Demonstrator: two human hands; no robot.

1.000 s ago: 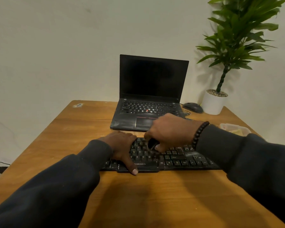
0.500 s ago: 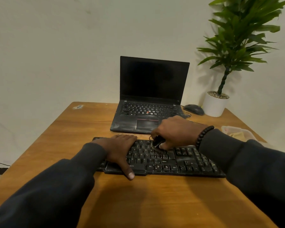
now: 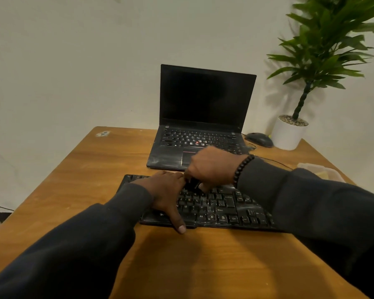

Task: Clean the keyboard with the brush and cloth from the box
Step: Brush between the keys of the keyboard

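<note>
A black keyboard (image 3: pixel 220 208) lies across the wooden table (image 3: pixel 95 169) in front of me. My left hand (image 3: pixel 166 195) lies flat on its left half, thumb over the front edge, pinning it down. My right hand (image 3: pixel 214 167) is closed around a small black brush (image 3: pixel 192 184), whose tip touches the upper key rows near the middle. Most of the brush is hidden inside the fist. A clear plastic box (image 3: pixel 320 172) with something yellowish in it sits at the right table edge, partly behind my right sleeve.
An open black laptop (image 3: pixel 203 117) stands just behind the keyboard. A black mouse (image 3: pixel 259 139) and a white potted plant (image 3: pixel 289 134) are at the back right. The wall runs along the table's far edge.
My right hand with the brush has shifted up and left across the keys, close to my left hand's fingers. My left hand has stayed planted on the keyboard; the camera has tilted slightly.
</note>
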